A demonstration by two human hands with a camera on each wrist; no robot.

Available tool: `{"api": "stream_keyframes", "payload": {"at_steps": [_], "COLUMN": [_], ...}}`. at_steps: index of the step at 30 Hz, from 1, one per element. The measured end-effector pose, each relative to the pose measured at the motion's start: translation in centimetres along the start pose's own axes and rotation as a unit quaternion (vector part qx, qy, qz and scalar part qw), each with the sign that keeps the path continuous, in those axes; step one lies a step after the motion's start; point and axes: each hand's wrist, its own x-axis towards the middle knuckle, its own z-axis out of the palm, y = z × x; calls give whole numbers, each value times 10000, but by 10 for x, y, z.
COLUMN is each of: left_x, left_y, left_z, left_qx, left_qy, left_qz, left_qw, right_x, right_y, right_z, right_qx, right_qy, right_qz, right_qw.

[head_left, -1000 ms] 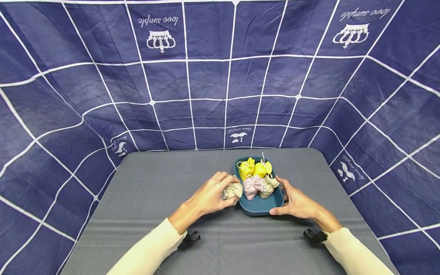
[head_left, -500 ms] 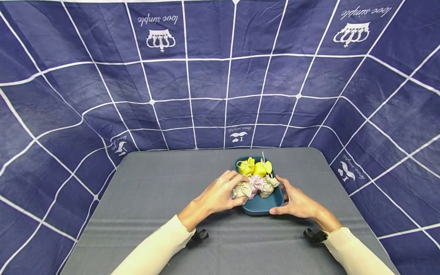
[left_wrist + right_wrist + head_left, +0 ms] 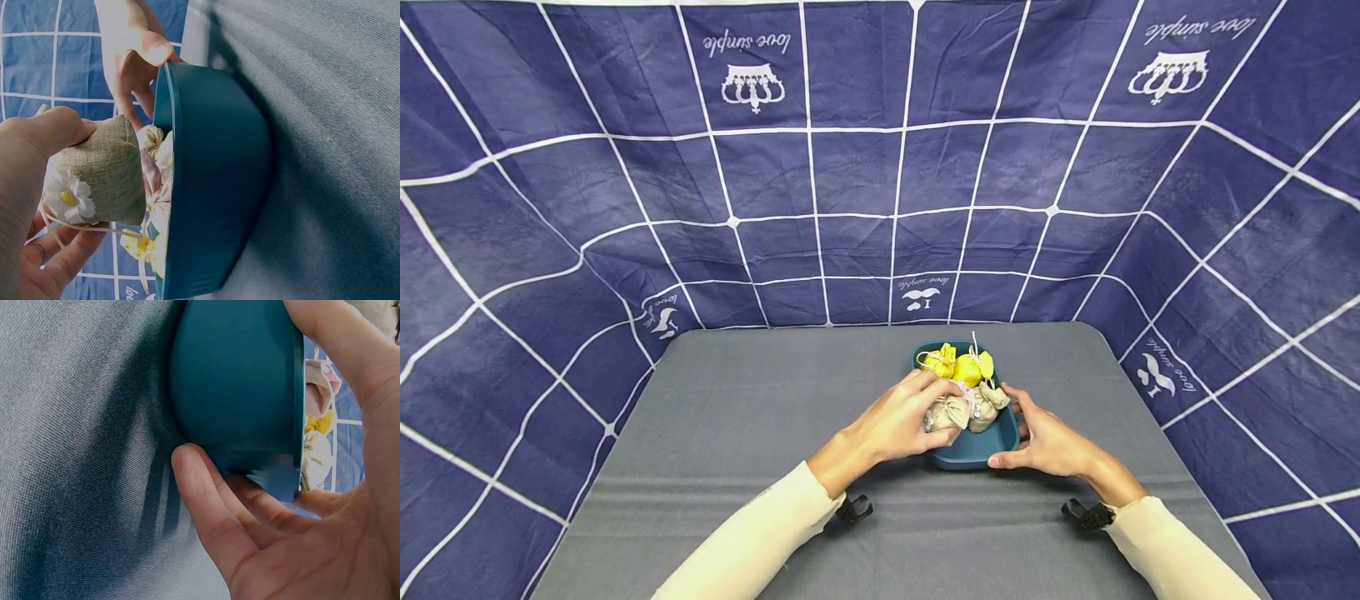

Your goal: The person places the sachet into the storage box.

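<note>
My left hand [image 3: 898,423] pinches a beige drawstring pouch [image 3: 950,414] between thumb and fingers, over the left part of a teal plastic bin [image 3: 970,457]. The left wrist view shows a white fabric daisy [image 3: 67,197] and a thin cord on that pouch, just above the bin's rim. My right hand [image 3: 1051,442] holds the bin's near right corner, thumb at the rim and fingers along the side wall. Inside lie two yellow pouches [image 3: 973,369] at the back, another beige pouch [image 3: 985,408], and a pink pouch [image 3: 964,390] mostly hidden behind my left hand.
The bin stands on a table covered in grey cloth [image 3: 790,375]. Dark blue curtains [image 3: 857,175] with white grid lines enclose the back and both sides. A black wrist strap [image 3: 1086,514] sits at my right cuff, and another [image 3: 853,508] at my left.
My left hand has carried the beige pouch rightward from beside the bin to over it, covering most of the pink pouch. My right hand and the bin stay in place.
</note>
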Motion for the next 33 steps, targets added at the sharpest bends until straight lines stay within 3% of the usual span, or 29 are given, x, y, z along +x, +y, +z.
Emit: {"api": "stream_keyframes", "payload": {"at_steps": [12, 28, 33], "left_x": [9, 8, 7], "left_y": [4, 3, 5], "left_z": [7, 15, 12], "left_qx": [-67, 110, 289], "left_qy": [-201, -304, -714], "left_qz": [28, -6, -218], "left_qw": [9998, 9995, 9968], "right_x": [0, -1, 0], "right_y": [2, 2, 3], "right_z": [0, 0, 0], "right_qx": [76, 296, 271], "right_qy": [-45, -76, -68], "right_qz": [-2, -21, -50], "right_qw": [10000, 9995, 9996]}}
